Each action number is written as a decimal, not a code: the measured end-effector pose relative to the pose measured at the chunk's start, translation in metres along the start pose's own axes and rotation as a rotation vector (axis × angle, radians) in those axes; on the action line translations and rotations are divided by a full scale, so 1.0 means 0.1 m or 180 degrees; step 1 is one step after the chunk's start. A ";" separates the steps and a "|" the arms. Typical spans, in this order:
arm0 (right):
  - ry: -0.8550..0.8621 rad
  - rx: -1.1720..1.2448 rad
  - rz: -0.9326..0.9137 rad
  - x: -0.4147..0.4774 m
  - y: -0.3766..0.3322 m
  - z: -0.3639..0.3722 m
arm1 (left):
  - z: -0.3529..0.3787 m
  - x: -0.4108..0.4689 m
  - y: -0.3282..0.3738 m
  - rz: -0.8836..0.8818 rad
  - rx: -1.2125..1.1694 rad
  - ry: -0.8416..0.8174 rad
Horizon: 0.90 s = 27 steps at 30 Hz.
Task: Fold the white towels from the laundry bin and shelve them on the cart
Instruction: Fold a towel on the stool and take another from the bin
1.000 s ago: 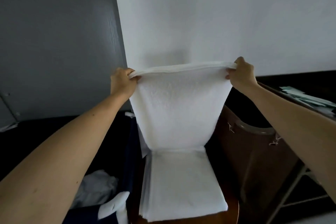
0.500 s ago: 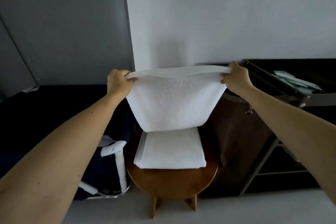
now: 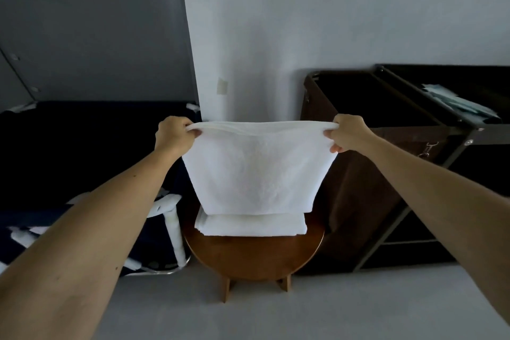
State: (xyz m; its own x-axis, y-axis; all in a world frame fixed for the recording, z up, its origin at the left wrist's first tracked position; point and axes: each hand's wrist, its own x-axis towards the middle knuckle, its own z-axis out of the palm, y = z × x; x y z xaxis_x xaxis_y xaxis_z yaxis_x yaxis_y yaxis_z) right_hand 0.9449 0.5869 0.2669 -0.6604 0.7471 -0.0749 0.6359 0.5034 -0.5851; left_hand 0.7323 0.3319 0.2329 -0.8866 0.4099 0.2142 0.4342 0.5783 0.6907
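Observation:
A white towel hangs stretched between both hands above a round wooden stool. My left hand grips its upper left corner and my right hand grips its upper right corner. The towel's lower part lies folded flat on the stool top, under the hanging part. The dark brown cart stands to the right, its top tray level with my right hand. A dark blue laundry bin with a white frame sits to the left of the stool.
Pale folded papers lie on the cart's top tray. A white wall corner rises behind the stool, with a grey door to its left. Light grey floor spreads in front of the stool.
Both hands have lowered the towel's top edge and the view has tilted down and drawn back. More of the towel now lies folded on the stool, and the whole stool and the floor show.

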 end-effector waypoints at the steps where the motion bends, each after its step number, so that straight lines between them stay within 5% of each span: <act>1: -0.0046 -0.0058 0.0037 0.10 -0.01 0.06 | 0.05 0.09 -0.06 -0.0060 -0.0002 -0.0058; 16: -0.0333 -0.0835 0.0556 1.63 0.29 1.34 | 1.35 1.41 -1.01 -0.0494 0.0146 -0.0915; 27: -0.0366 -0.1458 0.0642 3.02 0.74 2.12 | 2.44 2.24 -1.52 -0.0900 0.0357 -0.0996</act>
State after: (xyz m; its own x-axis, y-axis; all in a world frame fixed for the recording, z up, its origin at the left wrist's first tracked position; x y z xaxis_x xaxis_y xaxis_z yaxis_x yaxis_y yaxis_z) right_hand 0.7074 0.7579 0.0302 -0.5298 0.8094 -0.2533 0.8480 0.5119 -0.1377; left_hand 0.5064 0.5079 0.0073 -0.8897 0.4083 -0.2042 0.2111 0.7645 0.6091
